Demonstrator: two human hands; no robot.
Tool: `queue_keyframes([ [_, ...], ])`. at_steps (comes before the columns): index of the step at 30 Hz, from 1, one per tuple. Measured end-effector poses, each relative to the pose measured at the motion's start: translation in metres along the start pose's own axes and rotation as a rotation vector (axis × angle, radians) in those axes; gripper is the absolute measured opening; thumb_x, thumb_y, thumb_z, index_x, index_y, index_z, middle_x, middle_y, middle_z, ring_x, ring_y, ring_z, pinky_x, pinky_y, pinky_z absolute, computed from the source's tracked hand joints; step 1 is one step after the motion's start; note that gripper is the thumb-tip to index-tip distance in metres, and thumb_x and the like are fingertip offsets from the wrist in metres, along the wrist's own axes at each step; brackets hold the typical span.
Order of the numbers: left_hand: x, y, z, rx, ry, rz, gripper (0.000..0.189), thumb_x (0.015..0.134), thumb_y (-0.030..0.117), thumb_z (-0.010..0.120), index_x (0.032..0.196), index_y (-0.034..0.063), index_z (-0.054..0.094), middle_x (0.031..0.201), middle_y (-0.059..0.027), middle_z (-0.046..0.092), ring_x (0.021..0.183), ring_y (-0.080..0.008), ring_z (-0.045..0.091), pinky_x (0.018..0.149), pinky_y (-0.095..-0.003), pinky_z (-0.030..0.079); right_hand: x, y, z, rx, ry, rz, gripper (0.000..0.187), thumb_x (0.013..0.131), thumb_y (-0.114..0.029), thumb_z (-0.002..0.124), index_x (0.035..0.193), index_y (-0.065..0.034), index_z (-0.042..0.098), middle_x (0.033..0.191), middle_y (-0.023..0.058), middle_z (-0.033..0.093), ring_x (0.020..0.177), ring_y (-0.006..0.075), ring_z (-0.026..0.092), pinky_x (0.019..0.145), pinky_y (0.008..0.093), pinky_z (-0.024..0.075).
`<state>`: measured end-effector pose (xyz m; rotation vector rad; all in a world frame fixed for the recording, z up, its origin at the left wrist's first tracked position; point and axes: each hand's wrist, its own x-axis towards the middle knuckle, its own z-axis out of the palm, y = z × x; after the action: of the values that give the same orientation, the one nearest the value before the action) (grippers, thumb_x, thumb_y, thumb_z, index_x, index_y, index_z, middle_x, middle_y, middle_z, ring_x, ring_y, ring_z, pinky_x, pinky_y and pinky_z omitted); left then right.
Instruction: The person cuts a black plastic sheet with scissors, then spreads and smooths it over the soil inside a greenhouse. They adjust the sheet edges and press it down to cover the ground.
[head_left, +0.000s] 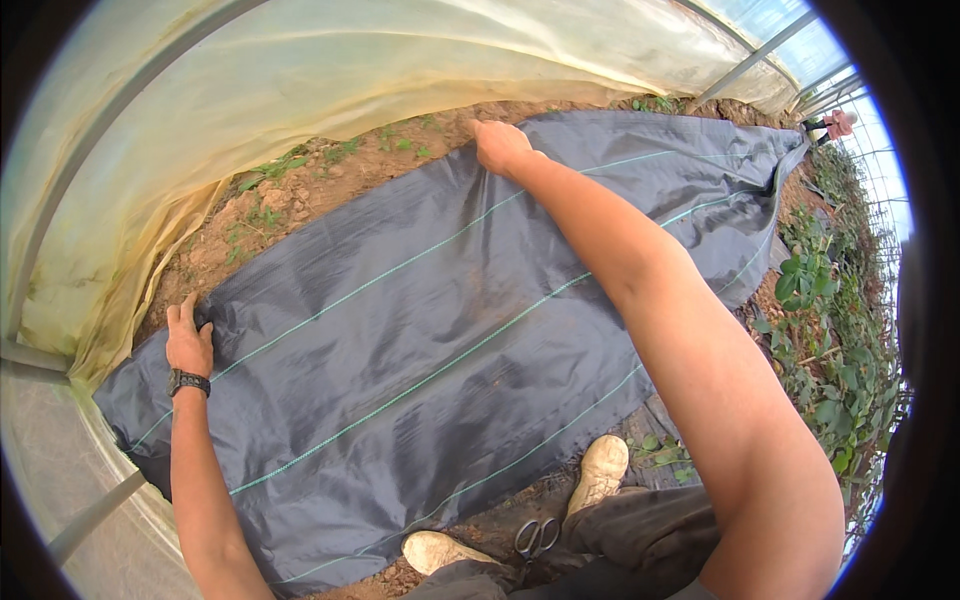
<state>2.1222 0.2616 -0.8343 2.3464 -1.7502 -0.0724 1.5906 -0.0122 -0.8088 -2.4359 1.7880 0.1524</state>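
Observation:
A black woven ground cover sheet (420, 330) with green stripe lines lies wrinkled over the soil before me. My left hand (189, 341), with a dark watch on its wrist, is at the sheet's far edge on the left; its fingers are partly spread, and whether they pinch the edge is unclear. Farther up and to the right, my right hand (504, 148) is closed at the same far edge, and the fabric creases below it. A pair of scissors (535, 537) lies on the ground between my shoes.
Plastic greenhouse film (360, 67) on metal hoops rises beyond a strip of bare soil (277, 195) with small weeds. Leafy plants (840, 375) grow along the right beside wire mesh. Another person (836, 124) is far off at the upper right.

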Motion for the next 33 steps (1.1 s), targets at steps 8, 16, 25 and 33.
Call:
queue_keyframes([
  [8,0.004,0.002,-0.002,-0.21,0.066,-0.096,0.027,0.086,0.009,0.076,0.11,0.0049,0.065,0.108,-0.0127,0.059,0.094,-0.0344,0.065,0.081,-0.0444,0.054,0.008,0.004,0.007,0.049,0.07,-0.034,0.046,0.088,-0.002,0.056,0.133,-0.0097,0.058,0.123,0.0186,0.064,0.114,0.0378,0.066,0.094,0.0482,0.0541],
  [16,0.005,-0.011,0.001,-0.032,0.198,0.069,0.015,0.088,0.009,0.072,0.1,0.0027,0.065,0.102,-0.0142,0.062,0.095,-0.0377,0.063,0.082,-0.0453,0.051,0.01,0.01,0.014,-0.013,0.129,-0.009,0.032,0.09,-0.007,0.055,0.12,-0.0084,0.067,0.123,0.0188,0.067,0.112,0.038,0.067,0.093,0.0489,0.0549],
  [25,0.005,-0.017,0.003,-0.109,0.206,0.062,0.012,0.088,0.008,0.071,0.095,0.0008,0.065,0.096,-0.0159,0.065,0.091,-0.0381,0.064,0.081,-0.0451,0.051,0.02,0.01,0.013,-0.025,0.082,0.005,0.027,0.091,-0.007,0.054,0.115,-0.0071,0.066,0.112,0.0188,0.071,0.108,0.0373,0.069,0.091,0.0487,0.055],
  [33,0.005,-0.015,0.003,-0.129,0.214,0.037,0.011,0.089,0.009,0.071,0.095,0.0007,0.066,0.095,-0.0161,0.067,0.089,-0.0381,0.065,0.08,-0.0452,0.051,0.018,0.007,0.014,0.001,0.08,-0.013,0.022,0.091,-0.009,0.056,0.11,-0.0067,0.067,0.108,0.0187,0.073,0.105,0.037,0.07,0.089,0.0495,0.0562],
])
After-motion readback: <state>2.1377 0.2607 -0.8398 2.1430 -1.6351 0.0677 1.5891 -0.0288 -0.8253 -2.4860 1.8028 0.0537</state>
